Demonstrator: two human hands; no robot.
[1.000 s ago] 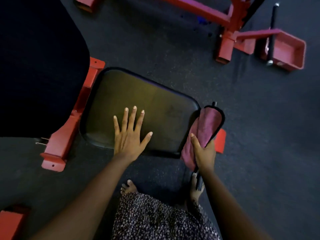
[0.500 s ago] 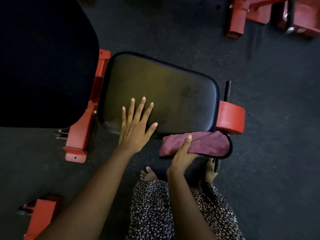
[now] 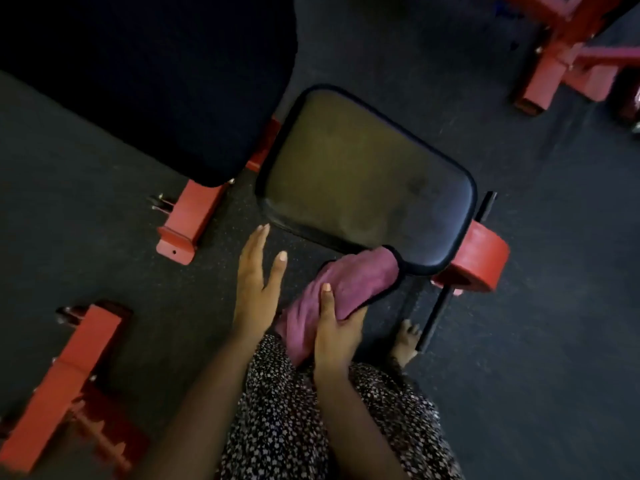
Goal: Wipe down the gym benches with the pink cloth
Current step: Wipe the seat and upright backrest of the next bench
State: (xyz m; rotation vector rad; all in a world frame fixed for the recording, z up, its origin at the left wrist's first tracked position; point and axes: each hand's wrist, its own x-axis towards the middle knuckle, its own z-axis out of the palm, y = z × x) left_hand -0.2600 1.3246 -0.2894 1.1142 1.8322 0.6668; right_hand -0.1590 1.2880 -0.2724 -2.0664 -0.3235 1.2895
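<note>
Our right hand (image 3: 334, 336) grips the pink cloth (image 3: 349, 282), its length running ahead-right to the near edge of the seat pad (image 3: 363, 178). Our left hand (image 3: 258, 282), flat and empty, hovers off it.

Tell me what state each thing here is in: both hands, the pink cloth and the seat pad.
seat pad, top uncovered, faintly smudged.
pink cloth, bunched, far end at the seat pad's near edge.
right hand, gripping the pink cloth.
left hand, open, fingers straight, holding nothing.
</note>
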